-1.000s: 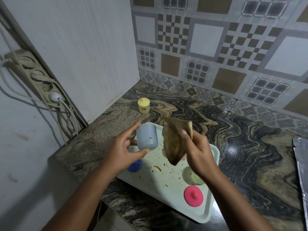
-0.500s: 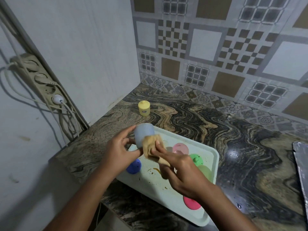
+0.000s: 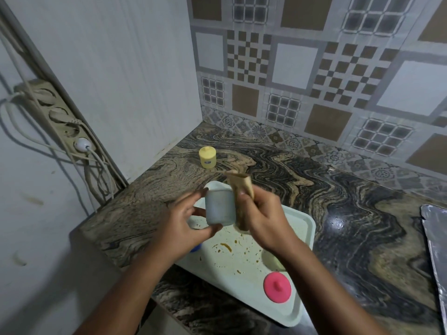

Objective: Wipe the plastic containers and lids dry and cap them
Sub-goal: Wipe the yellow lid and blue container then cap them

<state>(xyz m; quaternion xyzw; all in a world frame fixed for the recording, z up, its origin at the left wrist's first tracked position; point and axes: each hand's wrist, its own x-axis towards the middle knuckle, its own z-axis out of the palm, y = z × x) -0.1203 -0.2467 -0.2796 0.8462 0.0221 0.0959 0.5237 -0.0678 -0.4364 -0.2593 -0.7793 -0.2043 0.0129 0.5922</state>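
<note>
The left hand (image 3: 186,226) is clamped on a pale blue round plastic container (image 3: 220,205), thumb under its base and fingers on its far side. It holds the container in the air above the 11 o'clock corner of a pale rectangular plastic tray (image 3: 237,286). The right hand (image 3: 263,218) is closed round a crumpled brown cloth (image 3: 242,189) that touches the container at its 3 o'clock side.

The tray lies on the swirled marble-pattern counter (image 3: 350,213) and is smeared with brownish stains. A pink round knobbed lid (image 3: 277,288) sits at the tray's 5 o'clock. A blue lid (image 3: 195,247) at its 9 o'clock edge is half hidden under the left hand.

A small yellow capped plastic container (image 3: 207,157) stands upright on the counter at 12 o'clock from the hands, well apart from the tray.
</note>
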